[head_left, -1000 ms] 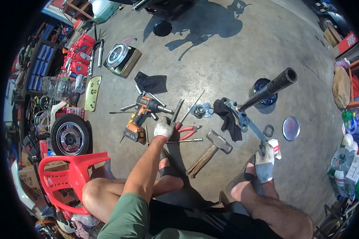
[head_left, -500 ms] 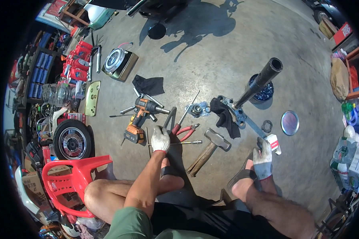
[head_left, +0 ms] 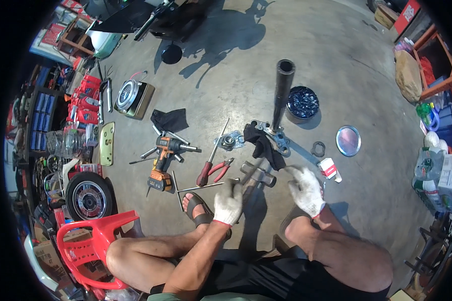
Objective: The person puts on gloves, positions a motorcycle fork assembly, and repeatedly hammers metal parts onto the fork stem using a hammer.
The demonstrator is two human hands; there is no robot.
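My left hand (head_left: 229,203), in a white glove, is closed on a dark narrow metal bar (head_left: 252,171) that slants up and right over the hammer (head_left: 264,176). What kind of tool the bar is, I cannot tell. The hammer's wooden handle is partly hidden beside this hand. My gloved right hand (head_left: 306,193) is raised with its fingers apart and holds nothing. It is nearest a black cloth (head_left: 264,145), which lies partly over a metal housing (head_left: 282,144). A long dark pipe (head_left: 282,93) stands upright on the housing.
Around me lie a T-handle wrench (head_left: 201,187), a screwdriver (head_left: 204,174), red-handled pliers (head_left: 224,169) and an orange-black cordless driver (head_left: 166,155). A tub of dark grease (head_left: 302,103), a round lid (head_left: 348,141) and a small white-red box (head_left: 327,168) lie right. A red chair (head_left: 93,246) stands left.
My left hand has moved right, carrying the dark bar from beside the screwdriver to above the hammer. My right hand has moved up and left from near the small box. The view has shifted right.
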